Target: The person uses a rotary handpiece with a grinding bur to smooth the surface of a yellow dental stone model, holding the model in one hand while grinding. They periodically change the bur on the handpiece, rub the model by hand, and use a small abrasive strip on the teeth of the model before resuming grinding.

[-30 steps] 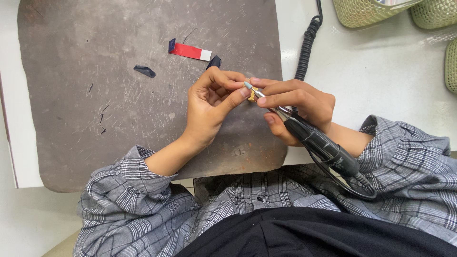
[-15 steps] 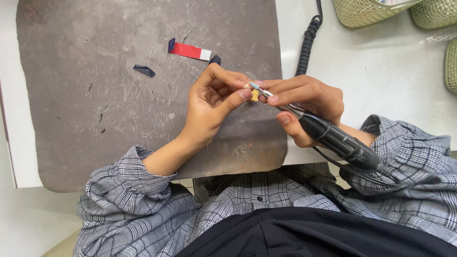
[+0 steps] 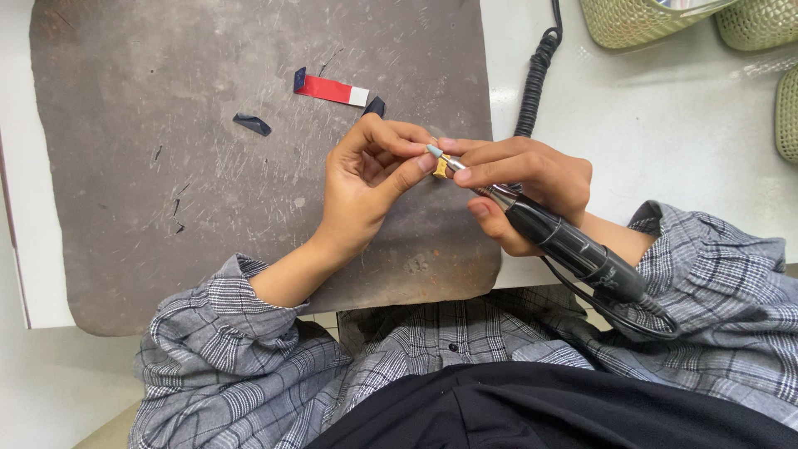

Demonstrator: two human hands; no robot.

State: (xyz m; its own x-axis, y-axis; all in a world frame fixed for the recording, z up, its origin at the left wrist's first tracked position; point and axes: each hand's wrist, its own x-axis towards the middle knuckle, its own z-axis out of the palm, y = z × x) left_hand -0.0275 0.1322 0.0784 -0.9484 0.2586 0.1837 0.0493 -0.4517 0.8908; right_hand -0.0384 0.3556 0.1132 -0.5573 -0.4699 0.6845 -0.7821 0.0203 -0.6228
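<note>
Left hand (image 3: pixel 366 187): pinches a small gold piece (image 3: pixel 440 166) at its fingertips, over the mat (image 3: pixel 166 208).
Right hand (image 3: pixel 524 179): grips the black rotary tool (image 3: pixel 565 241), tip on the piece.
Change: tool now lies flatter, tail toward 4 o'clock; contact unbroken, so grinding seems ongoing.
Around: red strip (image 3: pixel 332 90) at 11 o'clock, coiled cord (image 3: pixel 532 83) at 12, baskets (image 3: pixel 640 17) at 1 on the bench (image 3: pixel 665 125).

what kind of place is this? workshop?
Likely a small craft or jewellery workbench. The right hand holds a corded rotary tool against a tiny gold piece pinched in the left hand, over a scratched grey mat with scraps on it.
</note>
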